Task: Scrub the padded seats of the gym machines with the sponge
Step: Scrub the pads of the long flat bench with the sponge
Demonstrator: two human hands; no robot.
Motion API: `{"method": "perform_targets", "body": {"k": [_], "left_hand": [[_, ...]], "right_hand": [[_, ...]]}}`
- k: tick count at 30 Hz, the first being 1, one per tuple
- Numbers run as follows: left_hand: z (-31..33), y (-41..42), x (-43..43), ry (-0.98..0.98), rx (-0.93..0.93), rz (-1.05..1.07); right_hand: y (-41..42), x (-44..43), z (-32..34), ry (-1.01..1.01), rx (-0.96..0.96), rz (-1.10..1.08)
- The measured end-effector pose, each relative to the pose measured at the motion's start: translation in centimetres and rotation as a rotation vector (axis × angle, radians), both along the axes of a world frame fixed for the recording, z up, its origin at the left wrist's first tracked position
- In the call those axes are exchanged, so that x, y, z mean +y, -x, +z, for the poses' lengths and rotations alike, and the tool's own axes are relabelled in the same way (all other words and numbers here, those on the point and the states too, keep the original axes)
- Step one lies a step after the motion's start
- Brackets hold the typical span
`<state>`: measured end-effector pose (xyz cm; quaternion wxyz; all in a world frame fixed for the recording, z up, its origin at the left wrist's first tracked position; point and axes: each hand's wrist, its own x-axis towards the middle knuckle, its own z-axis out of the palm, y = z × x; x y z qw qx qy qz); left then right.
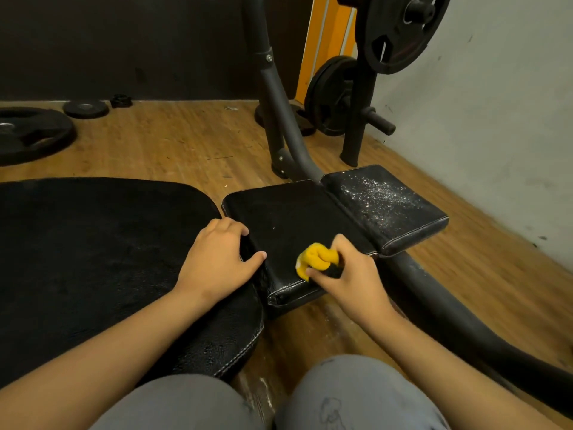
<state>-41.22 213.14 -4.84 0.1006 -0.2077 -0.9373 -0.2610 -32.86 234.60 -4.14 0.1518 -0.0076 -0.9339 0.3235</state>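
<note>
**A:** Which hand is doing the work here?

**B:** The right hand [350, 274]; its fingers [313, 271] are squeezing the yellow sponge [316, 259] into a wad and pressing it onto the near right part of the middle seat pad [288, 225]; the left hand [217, 259] is resting on that pad's near left edge, fingers loosely bent, holding nothing, seemingly steadying it.

**A:** And where is the foam lying?

**B:** White suds are speckling the far pad [384, 206], just beyond the seam; the middle seat pad is looking mostly dark and unfoamed; the large pad [93, 259] to the left is glistening faintly.

**A:** So how should the stroke be going?

**B:** In my judgement, flat and overlapping, working from the near edge towards the seam; the wad is presenting little face, so loosening the squeeze would be laying more sponge on the vinyl; the stitched edges are likely trapping grime and deserving extra passes; the bracing hand should be sitting clear of the sponge's path.
</note>
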Motion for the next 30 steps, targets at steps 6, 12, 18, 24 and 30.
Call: {"method": "perform_targets", "body": {"k": [6,12,18,24,30], "left_hand": [[0.1,0.0,0.0,-0.008,-0.001,-0.001],[0.1,0.0,0.1,-0.006,-0.004,0.01],[0.1,0.0,0.0,0.002,-0.006,-0.003],[0.1,0.0,-0.1,-0.008,-0.006,-0.002],[-0.1,0.1,0.0,-0.017,-0.002,0.002]], "right_hand": [[2.0,6.2,0.7,-0.057,0.016,-0.228],[4.3,6.8,1.2,-0.053,-0.019,-0.378],[2.0,-0.5,0.4,-0.055,-0.037,0.048],[5.2,1.4,1.2,-0.103,0.0,-0.101],[4.1,-1.2,0.2,-0.019,-0.012,0.061]]}}
